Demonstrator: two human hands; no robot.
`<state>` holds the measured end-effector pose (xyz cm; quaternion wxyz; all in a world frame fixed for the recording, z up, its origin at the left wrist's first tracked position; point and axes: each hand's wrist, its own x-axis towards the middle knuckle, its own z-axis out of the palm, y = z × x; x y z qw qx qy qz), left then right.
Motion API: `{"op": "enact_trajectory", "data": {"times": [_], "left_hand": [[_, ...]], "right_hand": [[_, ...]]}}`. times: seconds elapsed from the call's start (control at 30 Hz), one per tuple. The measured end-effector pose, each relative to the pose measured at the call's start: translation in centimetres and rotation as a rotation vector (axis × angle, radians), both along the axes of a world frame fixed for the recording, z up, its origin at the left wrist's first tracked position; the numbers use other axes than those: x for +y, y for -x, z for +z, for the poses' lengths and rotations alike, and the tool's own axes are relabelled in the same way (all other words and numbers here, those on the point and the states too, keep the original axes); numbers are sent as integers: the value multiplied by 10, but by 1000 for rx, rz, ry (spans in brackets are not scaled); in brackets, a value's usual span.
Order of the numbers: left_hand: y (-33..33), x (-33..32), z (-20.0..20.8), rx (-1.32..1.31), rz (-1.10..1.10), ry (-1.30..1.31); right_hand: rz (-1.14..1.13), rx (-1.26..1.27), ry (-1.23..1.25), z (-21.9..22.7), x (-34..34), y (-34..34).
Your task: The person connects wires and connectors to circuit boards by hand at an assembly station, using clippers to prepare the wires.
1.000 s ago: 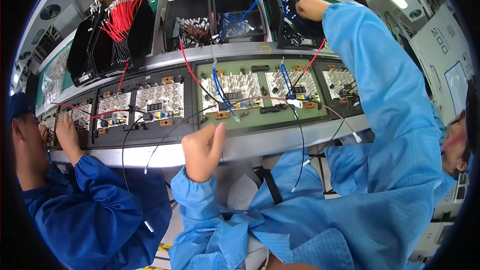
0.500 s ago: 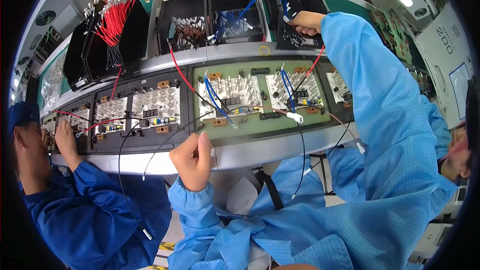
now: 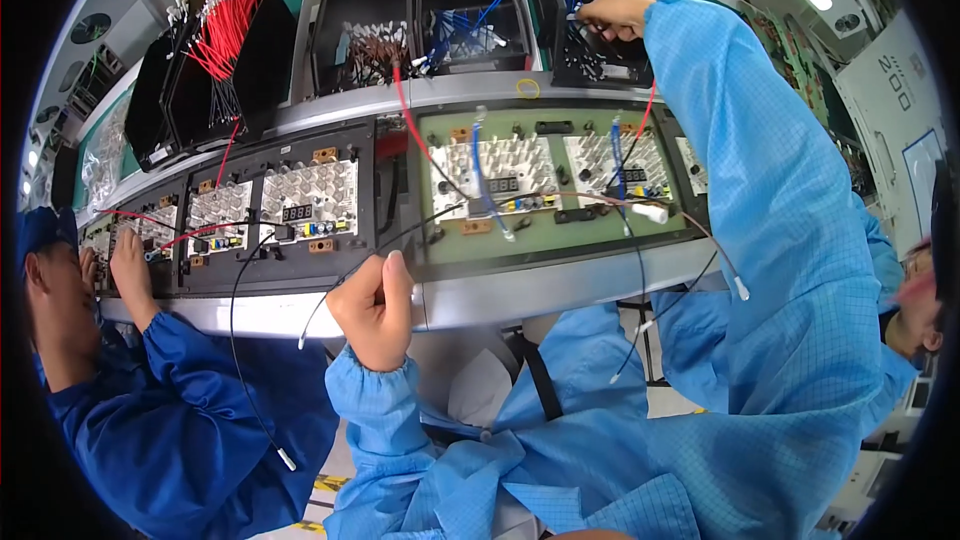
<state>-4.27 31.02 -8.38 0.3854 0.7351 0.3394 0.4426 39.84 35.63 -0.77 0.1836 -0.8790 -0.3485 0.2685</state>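
My right hand (image 3: pixel 613 16) reaches into a black bin (image 3: pixel 603 79) at the far right, its fingers curled at a bunch of wires (image 3: pixel 587 52) with white ends. Whatever is between its fingertips is hidden. At the front rail my left hand (image 3: pixel 375 312) is closed in a fist, thumb up; I cannot make out anything in it. A dark wire (image 3: pixel 332 292) runs right beside that fist. Beyond it, a green fixture (image 3: pixel 440 256) bears two white circuit boards (image 3: pixel 497 178) (image 3: pixel 622 166) with red, blue, black and brown wires trailing over them.
Left of the green fixture, a black fixture (image 3: pixel 370 275) carries more boards (image 3: pixel 312 200). Behind stand bins of red wires (image 3: pixel 228 35), brown wires (image 3: pixel 375 52) and blue wires (image 3: pixel 460 38). A co-worker's hand (image 3: pixel 130 275) works at the left. Wires hang over the front rail (image 3: pixel 490 298).
The green fixture and its boards have slid right, opening a gap beside the black fixture. My right hand has risen slightly in the bin; my left fist has shifted slightly left.
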Motion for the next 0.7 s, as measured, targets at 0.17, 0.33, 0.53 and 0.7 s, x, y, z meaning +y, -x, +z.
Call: {"op": "enact_trajectory", "data": {"times": [0.17, 0.33, 0.53, 0.7], "left_hand": [[-5, -16, -9, 3, 8, -4], [-20, -68, 15, 199, -263, -329], [-29, -108, 27, 283, -442, -517], [-29, -118, 25, 244, -473, -545]], "right_hand": [[254, -181, 97, 5, -29, -13], [457, -482, 165, 39, -83, -84], [372, -648, -18, 86, -105, -63], [410, -809, -205, 125, -128, -79]]}}
